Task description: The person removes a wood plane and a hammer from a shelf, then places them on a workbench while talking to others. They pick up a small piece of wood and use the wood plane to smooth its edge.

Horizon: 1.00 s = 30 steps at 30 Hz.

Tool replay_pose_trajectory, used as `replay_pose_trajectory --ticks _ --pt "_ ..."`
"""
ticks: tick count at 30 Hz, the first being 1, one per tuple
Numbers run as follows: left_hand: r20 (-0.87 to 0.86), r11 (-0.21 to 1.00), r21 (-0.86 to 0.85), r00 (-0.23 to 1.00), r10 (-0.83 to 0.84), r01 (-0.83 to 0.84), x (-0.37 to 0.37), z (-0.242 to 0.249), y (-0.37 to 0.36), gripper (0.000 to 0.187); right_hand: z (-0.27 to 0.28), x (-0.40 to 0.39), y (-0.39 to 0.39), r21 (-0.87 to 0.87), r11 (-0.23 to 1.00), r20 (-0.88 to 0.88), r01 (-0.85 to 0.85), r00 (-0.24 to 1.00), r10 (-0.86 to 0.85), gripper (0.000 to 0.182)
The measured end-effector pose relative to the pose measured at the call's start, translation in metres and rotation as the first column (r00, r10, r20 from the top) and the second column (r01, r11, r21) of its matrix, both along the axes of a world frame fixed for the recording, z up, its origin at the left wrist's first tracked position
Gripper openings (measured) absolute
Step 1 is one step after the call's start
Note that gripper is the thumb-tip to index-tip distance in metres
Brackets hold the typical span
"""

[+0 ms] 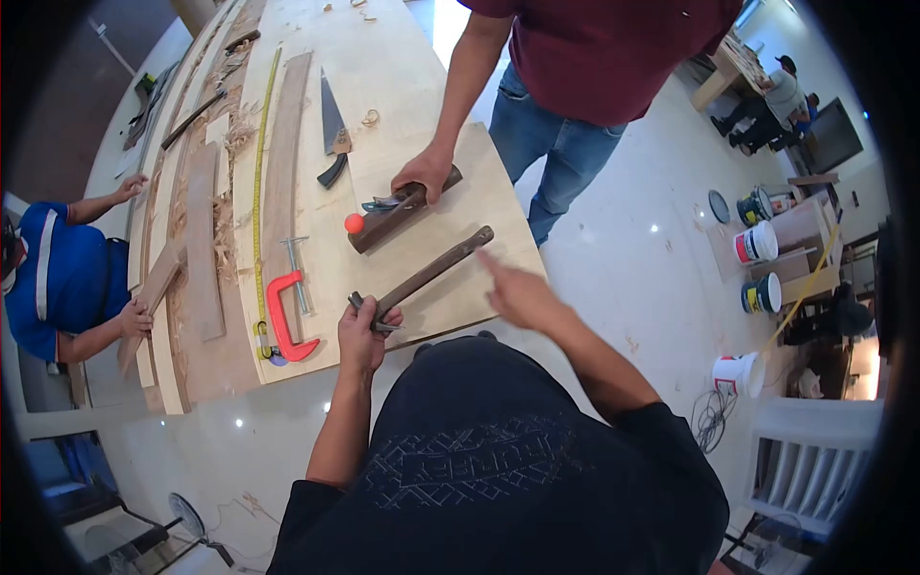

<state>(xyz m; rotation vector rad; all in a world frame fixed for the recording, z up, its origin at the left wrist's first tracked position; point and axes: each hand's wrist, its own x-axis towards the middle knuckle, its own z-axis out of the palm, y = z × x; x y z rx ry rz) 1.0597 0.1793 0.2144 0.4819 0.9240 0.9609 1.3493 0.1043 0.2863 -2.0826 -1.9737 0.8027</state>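
My left hand point(367, 335) is closed around the head end of a hammer point(431, 272), whose dark wooden handle slants up and to the right above the table. Close to the handle's far end is my right hand point(525, 295), empty, its index finger stretched out toward the wood and the other fingers partly curled. Just beyond the hammer lies a wooden hand plane point(388, 222), gripped by the hand point(425, 174) of a person in a maroon shirt. A red C-clamp point(280, 311) rests left of my left hand.
On the plywood tabletop point(383, 72) are a handsaw point(333, 120), an extended yellow tape measure point(260, 182), boards point(203, 240) and shavings. At left, a person in blue point(72, 273) touches a board. Buckets point(757, 242) and a coiled cable point(711, 422) are on the floor at right.
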Motion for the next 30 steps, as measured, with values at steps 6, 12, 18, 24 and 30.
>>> replay_pose_trajectory --ticks 6,12,18,24,30 --pt "0.011 0.998 0.038 0.998 0.059 -0.060 0.014 0.009 -0.012 0.014 -0.005 -0.050 0.020 -0.046 0.976 -0.054 -0.214 0.976 0.211 0.083" --pt "0.005 0.992 0.071 0.995 0.101 -0.101 0.015 0.012 -0.013 0.015 -0.016 -0.019 0.033 -0.026 0.996 0.123 -0.090 0.988 0.092 0.083" --pt "0.032 0.991 0.099 0.995 0.092 -0.094 0.019 0.012 -0.011 0.015 -0.018 -0.036 0.020 0.065 0.973 -0.039 -0.222 0.974 0.225 0.083" --pt "0.016 0.992 0.082 0.995 0.094 -0.095 0.022 0.008 -0.013 0.016 -0.033 -0.005 0.031 0.124 0.992 -0.097 0.034 0.995 -0.022 0.081" --pt "-0.014 0.995 0.039 0.996 0.091 -0.090 0.032 0.005 -0.018 0.016 -0.045 -0.013 0.022 0.089 0.996 -0.210 -0.031 0.976 0.049 0.077"
